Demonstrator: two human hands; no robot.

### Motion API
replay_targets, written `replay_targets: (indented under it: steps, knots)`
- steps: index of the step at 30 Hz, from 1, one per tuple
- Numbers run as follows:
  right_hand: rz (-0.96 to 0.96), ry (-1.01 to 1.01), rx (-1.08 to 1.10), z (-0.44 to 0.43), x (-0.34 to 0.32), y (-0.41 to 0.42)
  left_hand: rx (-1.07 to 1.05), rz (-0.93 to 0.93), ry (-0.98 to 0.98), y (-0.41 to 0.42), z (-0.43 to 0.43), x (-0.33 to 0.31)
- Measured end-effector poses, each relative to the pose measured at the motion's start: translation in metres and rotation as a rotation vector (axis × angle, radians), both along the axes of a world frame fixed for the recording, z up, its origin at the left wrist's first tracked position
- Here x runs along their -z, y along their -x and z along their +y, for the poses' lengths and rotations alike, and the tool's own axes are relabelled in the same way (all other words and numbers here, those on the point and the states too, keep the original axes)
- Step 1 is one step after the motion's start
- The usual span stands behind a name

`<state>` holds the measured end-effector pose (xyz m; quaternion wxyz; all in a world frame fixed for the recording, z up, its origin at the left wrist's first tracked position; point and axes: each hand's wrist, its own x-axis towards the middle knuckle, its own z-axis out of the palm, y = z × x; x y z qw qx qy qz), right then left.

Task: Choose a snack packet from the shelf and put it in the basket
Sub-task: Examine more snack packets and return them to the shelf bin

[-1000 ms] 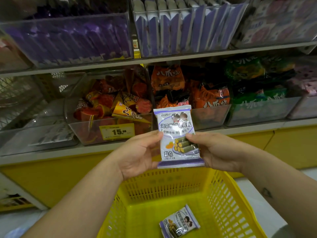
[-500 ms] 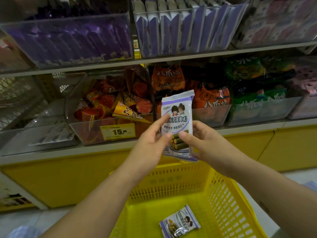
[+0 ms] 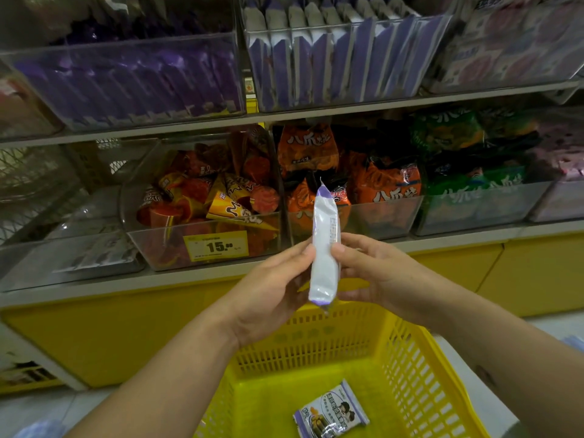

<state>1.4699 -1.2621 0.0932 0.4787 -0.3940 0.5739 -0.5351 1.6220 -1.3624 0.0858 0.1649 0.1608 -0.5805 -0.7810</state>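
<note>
Snack packet (image 3: 325, 248) is in the air, upright and edge-on to the camera, long axis vertical. It sits in front of the shelf (image 3: 474, 235), with its bottom seal about over the far wall of the basket (image 3: 410, 358).

Left hand (image 3: 268, 295) grip: thumb tip on the packet's left face around mid-height. Right hand (image 3: 376, 276) grip: thumb tip on the right face at the same height, other fingers behind (partly hidden, can't tell how many touch). Both pinch lightly; neither wraps it.

The basket is open-topped, below and nearer the body, with a second packet (image 3: 330, 412) lying flat on its floor.

Key relation: the packet looks to hang over the far wall, not the middle, so the coming move is probably down and back toward the person. Both hands are equally near, so either could release alone. Risk: the bottom seal may clip the rim if lowered straight.
</note>
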Motion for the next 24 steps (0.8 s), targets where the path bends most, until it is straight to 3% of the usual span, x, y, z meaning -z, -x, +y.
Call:
replay_targets:
  steps: [3,9,17,21,24]
  knots:
    - [0.093,-0.017,0.004,0.002,0.000,0.000,0.053,-0.019,0.067,-0.003,-0.001,0.001]
    - [0.498,0.116,0.128,0.002,0.005,-0.004,0.016,-0.030,0.184,-0.003,-0.003,0.005]
    - [0.578,0.275,0.103,0.002,-0.002,-0.012,-0.269,0.074,0.098,0.002,-0.006,0.003]
    - [0.544,0.307,0.030,0.005,-0.009,-0.016,-0.279,0.107,0.054,0.002,-0.006,0.004]
    - [0.458,0.277,-0.034,0.009,-0.012,-0.011,-0.275,0.160,-0.090,0.001,-0.012,0.005]
